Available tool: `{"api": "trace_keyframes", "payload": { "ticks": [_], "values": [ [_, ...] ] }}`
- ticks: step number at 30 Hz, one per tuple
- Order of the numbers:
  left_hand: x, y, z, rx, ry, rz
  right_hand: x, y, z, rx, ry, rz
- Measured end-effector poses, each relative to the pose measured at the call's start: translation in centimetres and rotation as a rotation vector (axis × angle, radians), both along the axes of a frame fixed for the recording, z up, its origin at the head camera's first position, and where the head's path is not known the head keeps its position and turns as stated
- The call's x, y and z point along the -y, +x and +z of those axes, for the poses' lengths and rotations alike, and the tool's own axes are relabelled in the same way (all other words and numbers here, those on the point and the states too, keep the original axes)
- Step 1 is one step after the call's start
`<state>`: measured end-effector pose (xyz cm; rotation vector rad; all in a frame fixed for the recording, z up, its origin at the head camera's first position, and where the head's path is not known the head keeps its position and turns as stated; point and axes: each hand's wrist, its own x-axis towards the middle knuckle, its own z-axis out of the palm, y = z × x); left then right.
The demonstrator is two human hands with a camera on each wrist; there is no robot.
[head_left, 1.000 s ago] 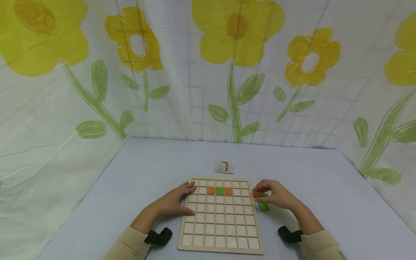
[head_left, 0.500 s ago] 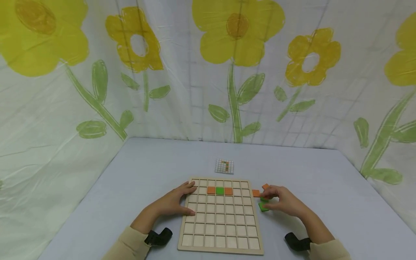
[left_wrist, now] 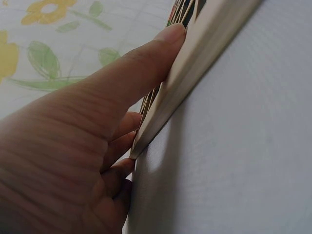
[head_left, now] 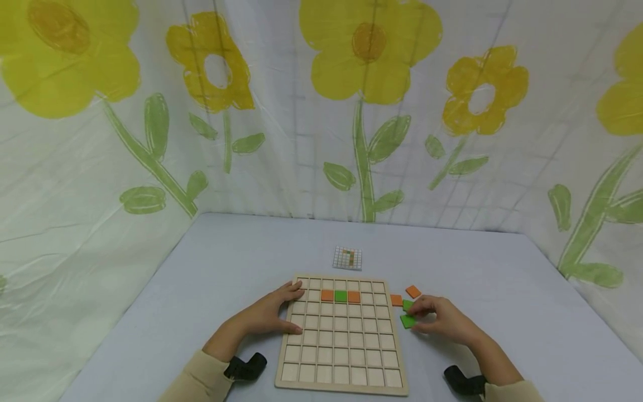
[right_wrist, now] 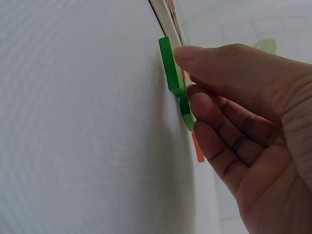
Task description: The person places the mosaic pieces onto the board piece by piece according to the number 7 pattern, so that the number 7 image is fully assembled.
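Observation:
A wooden grid board (head_left: 341, 386) lies on the table, with two orange tiles and one green tile (head_left: 341, 296) in a row near its top. My left hand (head_left: 271, 310) rests on the board's left edge, thumb and fingertips on the rim. In the left wrist view the thumb (left_wrist: 146, 61) lies over that edge. My right hand (head_left: 444, 318) is at two loose green tiles beside the board. Its thumb (right_wrist: 195, 58) is at the nearer green tile (right_wrist: 170, 63). The fingertips are close to the farther green tile (right_wrist: 185, 113); contact is unclear.
A loose orange tile (head_left: 396, 300) lies by the board's right edge, and another orange tile (head_left: 413, 291) sits farther right. Beyond the board is a small card (head_left: 348, 258) printed with a grid pattern. A flowered curtain (head_left: 281, 139) hangs behind the white table (head_left: 241, 245).
My right hand has drawn back from the orange tile at the board's edge, toward the right and nearer me, uncovering the loose orange and green tiles. The left hand stays in place.

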<state>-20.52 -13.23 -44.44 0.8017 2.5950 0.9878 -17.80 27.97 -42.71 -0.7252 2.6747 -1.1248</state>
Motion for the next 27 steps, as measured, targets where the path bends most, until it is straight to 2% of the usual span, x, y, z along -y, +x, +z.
{"api": "trace_keyframes", "payload": {
  "ticks": [19,27],
  "values": [
    [0.00,0.17,0.18,0.004,0.008,-0.002,0.01,0.09,-0.16,-0.075,0.047,0.024],
    [-0.01,0.15,0.16,0.000,0.013,0.000,-0.09,-0.19,-0.43,-0.081,0.099,-0.010]
  ]
}}
